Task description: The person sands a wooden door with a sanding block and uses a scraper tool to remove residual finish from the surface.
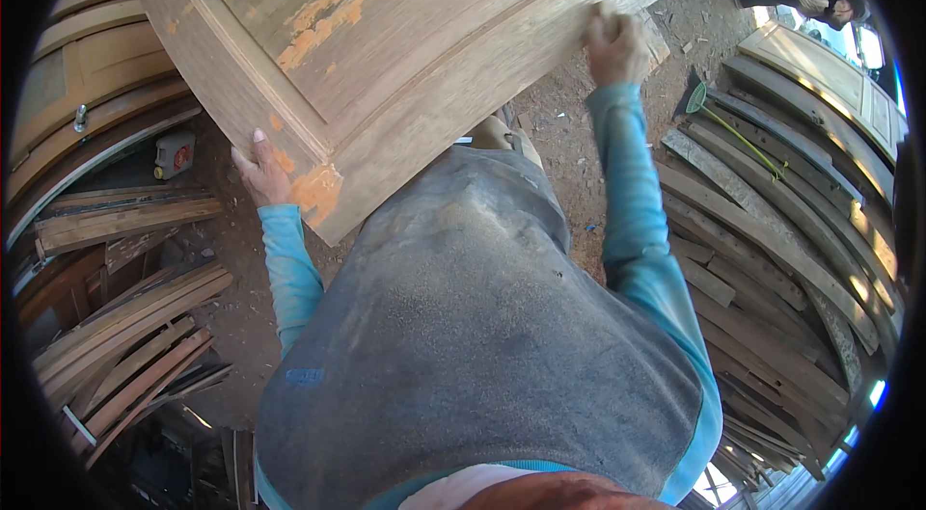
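Both my hands grip a worn panelled wooden door [405,38], raised off the dirt floor [569,144]: left hand [260,173] fingers curled under its corner, right hand [615,47] fingers clenched on its edge; not yet set down.

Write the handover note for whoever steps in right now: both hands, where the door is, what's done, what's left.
Left hand: pressed against the side edge of the wooden door, near its lower corner.
Right hand: gripping the door's bottom edge, further right.
Door: a panelled one with patches of orange filler, held tilted in front of the body, above the dirt floor.
Around: stacked planks on the right, more boards and doors on the left.
Done: door is in both hands.
Left: it has not been set down anywhere.
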Available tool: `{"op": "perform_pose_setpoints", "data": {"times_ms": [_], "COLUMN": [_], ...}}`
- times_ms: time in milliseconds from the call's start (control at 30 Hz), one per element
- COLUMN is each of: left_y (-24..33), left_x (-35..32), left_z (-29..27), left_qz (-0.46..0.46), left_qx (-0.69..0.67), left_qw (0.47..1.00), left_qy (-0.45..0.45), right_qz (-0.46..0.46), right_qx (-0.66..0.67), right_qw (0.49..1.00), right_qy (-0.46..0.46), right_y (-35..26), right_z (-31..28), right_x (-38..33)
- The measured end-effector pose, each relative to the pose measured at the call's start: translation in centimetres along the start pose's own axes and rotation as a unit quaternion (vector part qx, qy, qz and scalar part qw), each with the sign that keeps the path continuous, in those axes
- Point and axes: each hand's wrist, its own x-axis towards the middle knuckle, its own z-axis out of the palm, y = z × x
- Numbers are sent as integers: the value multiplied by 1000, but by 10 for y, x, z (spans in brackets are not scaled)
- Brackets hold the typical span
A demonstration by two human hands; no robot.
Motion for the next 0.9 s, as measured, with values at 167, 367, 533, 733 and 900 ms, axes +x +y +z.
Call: {"op": "perform_pose_setpoints", "data": {"times_ms": [167,367,533,733,900], "left_y": [-19,-9,-16,-14,-19], "left_x": [9,3,5,7,8], "left_z": [5,4,8,4,6], "left_qz": [-6,4,26,24,2], "left_qx": [-4,-3,-73,-19,18], "left_qw": [1000,1000,997,999,1000], "left_qy": [0,2,2,-19,14], "right_qz": [-47,-19,-32,-35,-80], "right_qx": [-21,5,24,-27,27], "right_qw": [999,999,999,998,996], "right_qy": [9,36,-23,39,13], "right_y": [32,4,-4,5,-5], "right_z": [4,-12,-5,-13,-6], "right_x": [28,44,-2,48,-9]}}
